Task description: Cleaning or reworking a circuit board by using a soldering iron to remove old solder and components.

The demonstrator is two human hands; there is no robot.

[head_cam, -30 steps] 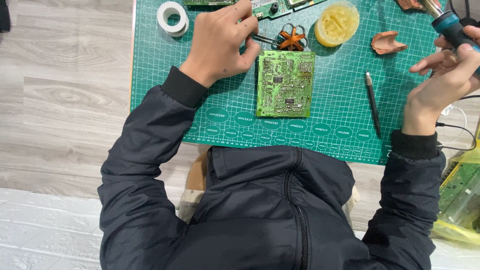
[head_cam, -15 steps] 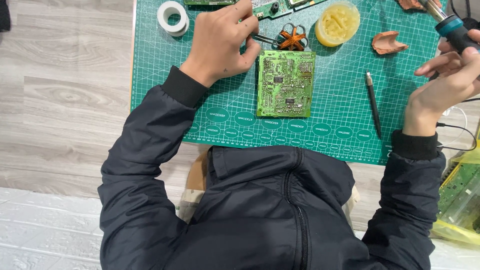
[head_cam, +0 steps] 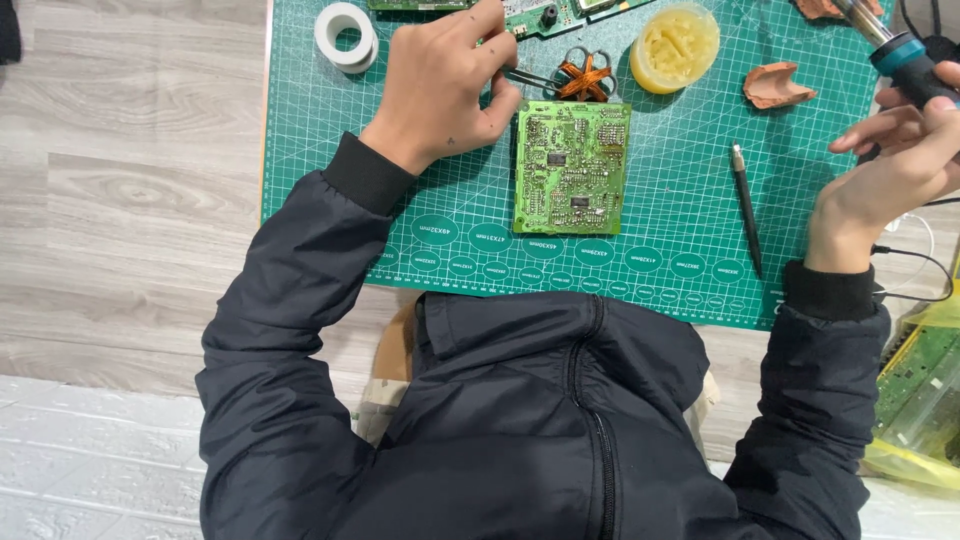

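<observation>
Tweezers (head_cam: 528, 78) pinched in left hand (head_cam: 440, 95), tips aimed at copper coil (head_cam: 583, 77) just above green circuit board (head_cam: 572, 166) — board flat mid cutting mat (head_cam: 680, 230). Soldering iron (head_cam: 895, 48) gripped in right hand (head_cam: 895, 175) at mat's right edge, fingers partly extended. Around: black pen-like tool (head_cam: 746, 205) right of board, yellow flux tub (head_cam: 675, 46), white tape roll (head_cam: 346, 34), brown scrap (head_cam: 775, 86) — more boards (head_cam: 545, 15) along top edge.

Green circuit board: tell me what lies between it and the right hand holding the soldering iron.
Only a dark pen-like tool lies on the cutting mat between the green circuit board and the right hand with the soldering iron; it is flat.
</observation>
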